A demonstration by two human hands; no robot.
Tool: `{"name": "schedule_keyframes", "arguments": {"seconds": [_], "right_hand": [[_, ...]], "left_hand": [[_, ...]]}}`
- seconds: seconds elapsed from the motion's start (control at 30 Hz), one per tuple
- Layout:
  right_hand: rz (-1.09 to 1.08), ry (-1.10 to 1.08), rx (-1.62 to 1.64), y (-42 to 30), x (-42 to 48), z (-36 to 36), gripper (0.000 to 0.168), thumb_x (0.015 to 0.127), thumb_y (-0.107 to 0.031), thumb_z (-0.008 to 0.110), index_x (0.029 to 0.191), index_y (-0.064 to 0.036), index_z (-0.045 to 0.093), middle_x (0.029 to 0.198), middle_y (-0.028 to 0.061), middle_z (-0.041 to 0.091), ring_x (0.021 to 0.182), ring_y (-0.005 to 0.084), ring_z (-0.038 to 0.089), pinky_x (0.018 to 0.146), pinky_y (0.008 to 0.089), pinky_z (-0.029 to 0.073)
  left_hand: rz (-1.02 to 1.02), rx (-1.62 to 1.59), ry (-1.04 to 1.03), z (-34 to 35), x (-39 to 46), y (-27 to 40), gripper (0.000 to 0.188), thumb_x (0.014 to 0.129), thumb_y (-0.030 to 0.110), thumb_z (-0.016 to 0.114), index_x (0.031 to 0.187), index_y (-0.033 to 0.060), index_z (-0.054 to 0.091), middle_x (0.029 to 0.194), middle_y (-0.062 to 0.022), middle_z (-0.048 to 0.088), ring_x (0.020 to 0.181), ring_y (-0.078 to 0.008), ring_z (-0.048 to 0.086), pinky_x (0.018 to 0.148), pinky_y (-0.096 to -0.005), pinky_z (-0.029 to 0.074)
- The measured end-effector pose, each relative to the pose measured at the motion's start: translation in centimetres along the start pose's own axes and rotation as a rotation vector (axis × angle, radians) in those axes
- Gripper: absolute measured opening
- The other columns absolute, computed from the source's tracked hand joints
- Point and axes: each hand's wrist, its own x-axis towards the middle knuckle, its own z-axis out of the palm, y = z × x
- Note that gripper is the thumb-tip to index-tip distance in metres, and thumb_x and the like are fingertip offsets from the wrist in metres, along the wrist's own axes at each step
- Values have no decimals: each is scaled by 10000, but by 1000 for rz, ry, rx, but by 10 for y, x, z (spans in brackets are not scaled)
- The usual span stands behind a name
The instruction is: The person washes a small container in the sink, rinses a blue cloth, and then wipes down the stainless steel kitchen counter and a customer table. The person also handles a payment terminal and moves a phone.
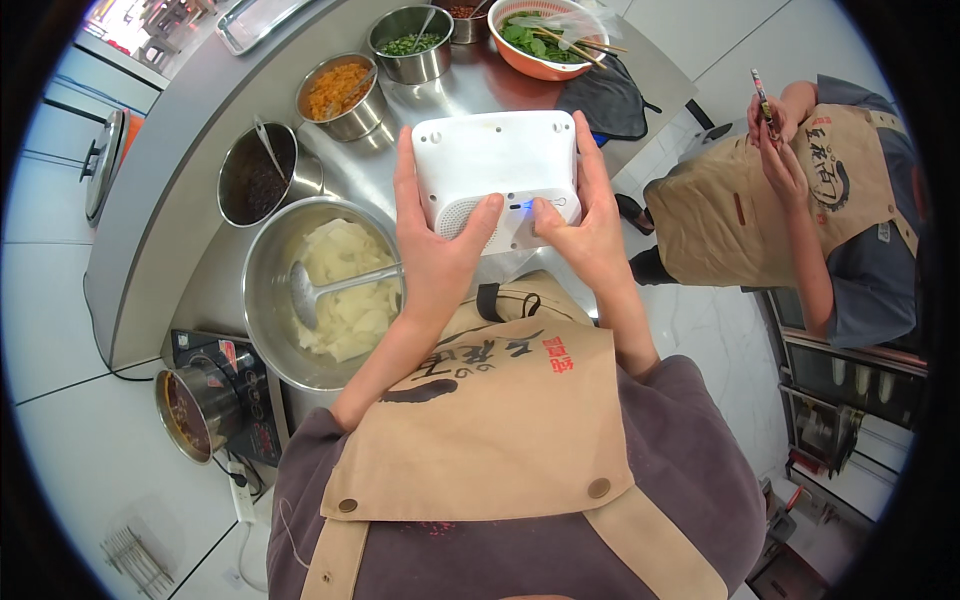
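Between my two hands is a white plastic electronic device [495, 154], its back facing me, with a speaker grille, ports and a lit blue light. My left hand [439, 247] grips its left side, the thumb lying over the grille. On the opposite side, my right hand [592, 232] holds the edge, its thumb near the blue light. Whatever is on the device's far face is hidden. Close to my left forearm stands a large steel bowl [262, 330] of pale, flat slices in liquid, with a perforated ladle [304, 296] resting in it.
Along the curved counter stand steel pots of dark sauce [259, 180], orange shreds [337, 94] and chopped greens [411, 46]. An orange colander [525, 64] holds leafy greens and chopsticks. A pot [199, 412] sits on an induction cooker [259, 397] at left. A co-worker [787, 180] in an apron stands at right.
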Motion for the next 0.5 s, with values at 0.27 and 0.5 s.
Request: {"name": "schedule_keyframes", "arguments": {"seconds": [0.27, 0.5], "right_hand": [[-8, -10, 21, 3, -1, 1, 922, 793, -55, 674, 1549, -20, 149, 1442, 182, 414, 1310, 248, 445, 1078, 339, 358], [101, -85, 268, 1, 4, -8, 902, 814, -85, 658, 1550, -26, 139, 1396, 200, 457, 1293, 257, 461, 1081, 364, 344]], "left_hand": [[3, 43, -7, -3, -1, -7, 905, 814, 43, 720, 1526, -1, 162, 1384, -167, 432, 1230, -233, 512, 986, -345, 474], [-3, -6, -10, -3, 1, 0, 900, 822, 49, 721, 1524, 7, 160, 1370, -172, 447, 1218, -242, 524, 964, -348, 493]]}}
